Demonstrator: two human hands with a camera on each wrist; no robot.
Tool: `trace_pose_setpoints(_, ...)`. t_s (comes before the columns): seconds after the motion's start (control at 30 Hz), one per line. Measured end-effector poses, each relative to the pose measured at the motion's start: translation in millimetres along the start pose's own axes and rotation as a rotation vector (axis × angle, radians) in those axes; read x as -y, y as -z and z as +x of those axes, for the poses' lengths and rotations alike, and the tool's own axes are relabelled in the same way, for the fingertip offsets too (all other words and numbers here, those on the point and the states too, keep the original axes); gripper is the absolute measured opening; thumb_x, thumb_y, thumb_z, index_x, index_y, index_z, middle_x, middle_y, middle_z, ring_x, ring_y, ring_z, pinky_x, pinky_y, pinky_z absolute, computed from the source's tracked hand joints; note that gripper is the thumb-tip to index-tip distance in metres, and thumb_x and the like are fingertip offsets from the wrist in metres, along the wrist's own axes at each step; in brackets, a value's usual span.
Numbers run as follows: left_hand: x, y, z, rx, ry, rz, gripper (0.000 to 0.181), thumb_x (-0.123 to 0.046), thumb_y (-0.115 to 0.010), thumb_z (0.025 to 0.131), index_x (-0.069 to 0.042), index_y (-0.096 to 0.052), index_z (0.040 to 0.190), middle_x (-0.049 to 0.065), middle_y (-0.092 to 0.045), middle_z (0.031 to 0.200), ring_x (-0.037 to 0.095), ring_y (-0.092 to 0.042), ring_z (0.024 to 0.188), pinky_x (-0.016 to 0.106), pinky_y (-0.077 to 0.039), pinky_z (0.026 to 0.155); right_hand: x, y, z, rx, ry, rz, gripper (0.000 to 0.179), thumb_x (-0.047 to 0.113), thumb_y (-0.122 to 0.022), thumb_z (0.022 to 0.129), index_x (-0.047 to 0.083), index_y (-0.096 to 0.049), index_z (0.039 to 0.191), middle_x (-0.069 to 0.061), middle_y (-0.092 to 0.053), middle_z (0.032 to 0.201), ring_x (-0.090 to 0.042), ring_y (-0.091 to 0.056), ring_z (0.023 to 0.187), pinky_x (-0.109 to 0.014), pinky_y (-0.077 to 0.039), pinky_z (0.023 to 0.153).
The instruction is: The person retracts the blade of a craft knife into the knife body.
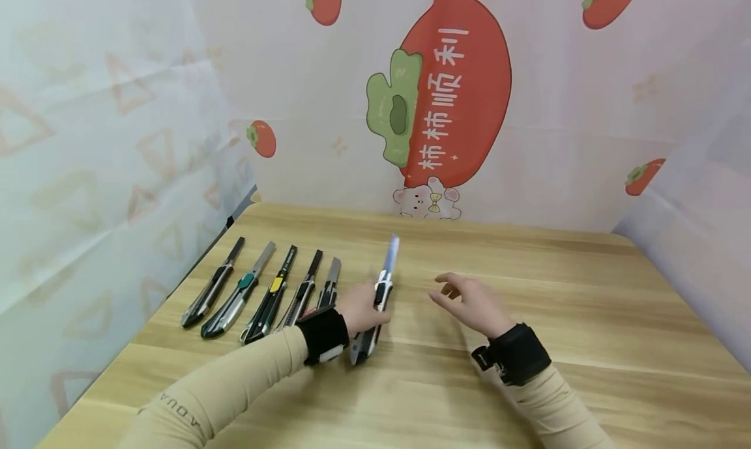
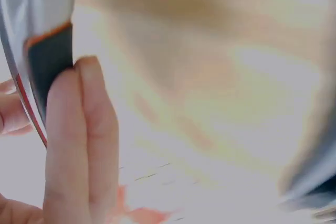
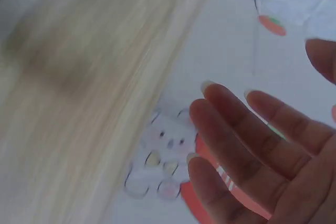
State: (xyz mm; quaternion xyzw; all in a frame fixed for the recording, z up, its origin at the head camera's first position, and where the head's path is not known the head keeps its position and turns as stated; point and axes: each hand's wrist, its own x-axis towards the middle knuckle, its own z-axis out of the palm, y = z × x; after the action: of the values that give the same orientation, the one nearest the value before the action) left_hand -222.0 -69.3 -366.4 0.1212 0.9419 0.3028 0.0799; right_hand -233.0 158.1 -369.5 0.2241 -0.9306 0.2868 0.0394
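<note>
Silver-and-black, one utility knife (image 1: 383,294) is in the left hand (image 1: 359,307), its blurred blade end pointing toward the back of the table (image 1: 434,390). That hand's fingers and thumb close around the handle; in the left wrist view, two fingertips lie against a dark inset on its side. Just right of the knife, apart from it, is the right hand (image 1: 474,302), its fingers loosely bent, spread a little and clear of any object. To the left, five more utility knives (image 1: 237,296) lie in one slanting row, one with a teal slider, one with a yellow slider; the fifth is partly hidden by the left hand. Two black wristbands (image 1: 521,354) sit over two beige sleeves (image 1: 235,385). Behind, a white backdrop (image 1: 563,103) shows one large red persimmon, four small ones and one bear.
</note>
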Motion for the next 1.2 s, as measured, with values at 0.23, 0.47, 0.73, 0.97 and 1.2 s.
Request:
trace_pose_setpoints(0.23,-51.7,-4.0,-10.8,-0.276,-0.314,-0.008,0.037,-0.014,-0.068,0.08,0.005,-0.05,0.107,0.015,-0.066,0.074,0.013,-0.053,0.053,0.022,-0.044,0.047,31,3,-4.1,0.039,-0.007,0.541,0.043,0.024,-0.042,0.104,-0.01,-0.05,0.129,-0.037,-0.064,0.11,-0.02,-0.068,0.09,-0.037,-0.064,0.069)
trace_pose_setpoints(0.47,-75.2,-25.7,-14.0,-0.593,-0.417,0.093,0.032,-0.014,-0.072,0.077,0.004,-0.054,0.096,0.013,-0.067,0.068,0.021,-0.06,0.051,0.027,-0.048,0.043,45,8,-8.9,-0.078,-0.034,0.699,0.04,0.023,-0.033,0.106,-0.014,-0.048,0.109,-0.002,-0.055,0.082,-0.002,-0.059,0.068,-0.019,-0.056,0.057)
trace_pose_setpoints(0.73,-80.3,-22.1,-11.3,-0.608,-0.495,0.035,0.036,-0.017,-0.075,0.079,0.004,-0.062,0.105,0.011,-0.07,0.073,0.018,-0.063,0.054,0.026,-0.052,0.047,44,22,-9.2,-0.169,-0.017,0.607,0.034,0.013,-0.036,0.105,-0.018,-0.048,0.108,-0.022,-0.06,0.08,0.002,-0.059,0.065,-0.016,-0.055,0.057)
trace_pose_setpoints(0.97,-62.7,3.2,6.9,-0.192,-0.406,-0.3,0.046,-0.023,-0.073,0.084,0.002,-0.063,0.121,0.021,-0.075,0.105,0.028,-0.072,0.087,0.04,-0.063,0.075,43,33,-11.0,-0.24,0.02,0.575,0.034,0.012,-0.035,0.105,-0.018,-0.046,0.117,-0.036,-0.058,0.097,0.007,-0.059,0.075,-0.011,-0.057,0.067)
trace_pose_setpoints(1.2,-44.2,-4.5,22.7,0.332,-0.474,-0.388,0.043,-0.011,-0.064,0.091,0.005,-0.055,0.129,0.028,-0.066,0.125,0.033,-0.065,0.111,0.045,-0.059,0.094,37,36,-18.4,-0.291,0.078,0.581,0.035,0.012,-0.036,0.105,-0.018,-0.047,0.118,-0.038,-0.061,0.101,0.009,-0.061,0.081,-0.012,-0.058,0.071)
